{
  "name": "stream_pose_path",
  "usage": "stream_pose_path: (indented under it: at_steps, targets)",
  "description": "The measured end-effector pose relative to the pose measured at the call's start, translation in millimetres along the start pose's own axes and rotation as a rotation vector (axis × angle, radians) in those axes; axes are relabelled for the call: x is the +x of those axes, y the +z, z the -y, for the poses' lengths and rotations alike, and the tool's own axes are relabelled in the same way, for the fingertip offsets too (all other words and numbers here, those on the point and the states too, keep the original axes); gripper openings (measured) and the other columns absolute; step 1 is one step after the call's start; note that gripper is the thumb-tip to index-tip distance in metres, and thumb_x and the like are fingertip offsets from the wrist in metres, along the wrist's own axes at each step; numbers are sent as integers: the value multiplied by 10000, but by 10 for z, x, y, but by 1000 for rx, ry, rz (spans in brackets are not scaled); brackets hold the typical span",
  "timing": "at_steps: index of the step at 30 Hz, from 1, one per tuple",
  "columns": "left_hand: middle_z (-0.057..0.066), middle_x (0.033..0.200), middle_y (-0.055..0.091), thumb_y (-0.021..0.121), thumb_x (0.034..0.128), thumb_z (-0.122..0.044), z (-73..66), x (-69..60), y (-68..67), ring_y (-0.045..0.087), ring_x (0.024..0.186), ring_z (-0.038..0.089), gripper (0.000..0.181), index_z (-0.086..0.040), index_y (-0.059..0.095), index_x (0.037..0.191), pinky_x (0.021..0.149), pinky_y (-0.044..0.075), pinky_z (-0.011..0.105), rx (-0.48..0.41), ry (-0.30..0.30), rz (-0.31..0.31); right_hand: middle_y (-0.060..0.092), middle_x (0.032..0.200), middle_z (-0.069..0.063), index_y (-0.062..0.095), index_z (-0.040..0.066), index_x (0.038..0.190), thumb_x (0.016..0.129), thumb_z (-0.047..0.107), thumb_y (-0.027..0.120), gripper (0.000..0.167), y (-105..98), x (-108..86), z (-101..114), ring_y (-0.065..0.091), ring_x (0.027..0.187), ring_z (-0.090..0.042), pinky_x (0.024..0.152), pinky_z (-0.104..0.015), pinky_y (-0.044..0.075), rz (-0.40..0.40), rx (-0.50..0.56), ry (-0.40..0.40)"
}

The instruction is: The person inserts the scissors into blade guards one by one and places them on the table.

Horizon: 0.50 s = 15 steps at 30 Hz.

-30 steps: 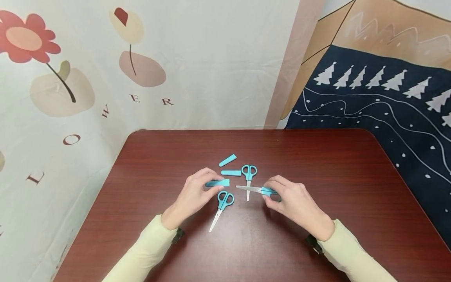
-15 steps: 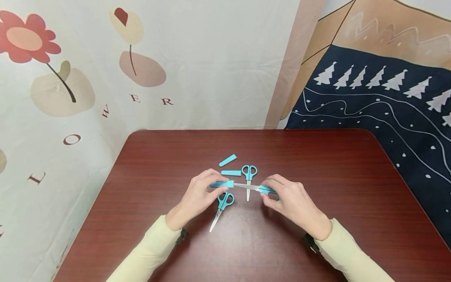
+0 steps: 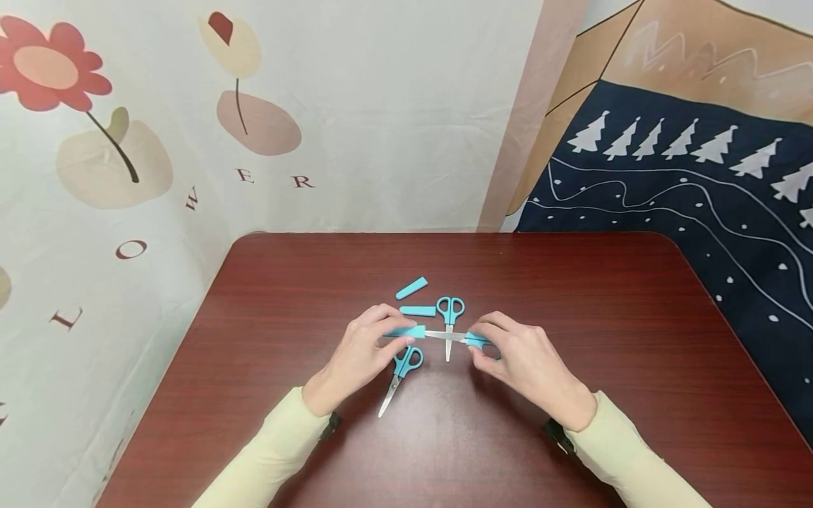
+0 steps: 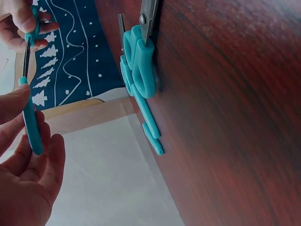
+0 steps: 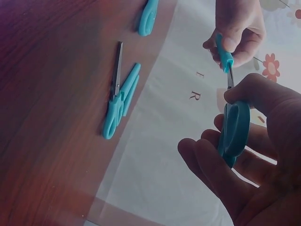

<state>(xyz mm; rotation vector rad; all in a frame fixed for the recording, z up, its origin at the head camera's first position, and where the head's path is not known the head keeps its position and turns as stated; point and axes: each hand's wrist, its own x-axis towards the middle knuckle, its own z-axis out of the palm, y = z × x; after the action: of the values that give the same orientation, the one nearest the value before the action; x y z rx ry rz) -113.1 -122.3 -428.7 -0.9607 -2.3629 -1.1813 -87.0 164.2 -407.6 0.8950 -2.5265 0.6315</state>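
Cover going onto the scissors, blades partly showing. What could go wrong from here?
1. If the right hand tilts the held scissors, the partly inserted blades might jam in the cover.
2. Steel shows between both hands, so a slip could nick a finger.
3. In the head view, the left hand overlaps the nearer loose scissors; lowering it might knock them.

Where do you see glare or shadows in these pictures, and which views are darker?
Head view: brightest, with pale glare on the table between and below the left hand and right hand, plus soft shadows near both forearms; left wrist view: dimmer, the table dark red; right wrist view: also dim, purplish in the upper left corner.
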Motion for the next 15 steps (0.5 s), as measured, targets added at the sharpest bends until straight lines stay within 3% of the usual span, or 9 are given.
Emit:
stream_pose_path:
  at_steps: [7,15]
  targets:
    - [9,1019,691,874,820,-39,-20,-6,19,630,957,183,249,-68,800,1056,705,576,189,20,35,-8,682,1024,37,766,127,1035,831,147,830,215,-7,23,22,607,662,-20,547,-211,501,2,-9,-3]
    - [11,1013,676,859,831,-21,-27,-16,45,635,949,172,248,-52,792,1067,687,574,171,-64,31,8,692,1029,11,782,109,1043,813,131,848,240,-4,57,45,632,701,-46,560,-222,524,-20,1,-25]
